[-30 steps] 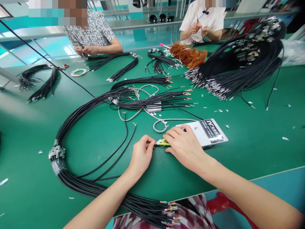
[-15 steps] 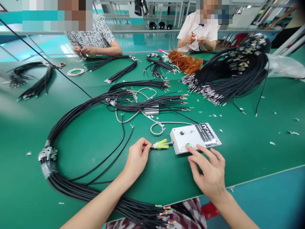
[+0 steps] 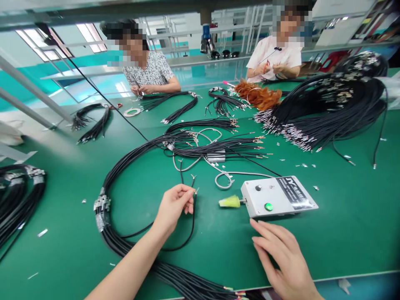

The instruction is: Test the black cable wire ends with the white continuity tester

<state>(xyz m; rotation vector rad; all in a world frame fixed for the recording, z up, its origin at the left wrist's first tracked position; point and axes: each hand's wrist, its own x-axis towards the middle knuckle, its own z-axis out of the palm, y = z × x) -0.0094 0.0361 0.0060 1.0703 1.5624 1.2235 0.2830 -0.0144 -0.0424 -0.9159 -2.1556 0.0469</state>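
Orange wire bundle (image 3: 259, 95), tape roll (image 3: 132, 112), two seated co-workers opposite.

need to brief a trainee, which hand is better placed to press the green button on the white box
Right. The right hand lies open just below the white box and its green button; the left hand pinches a black cable.

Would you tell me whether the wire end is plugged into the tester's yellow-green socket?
Out: the left hand holds the wire end apart from the socket.

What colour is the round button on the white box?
Green; the button on the box shows best in the head view.
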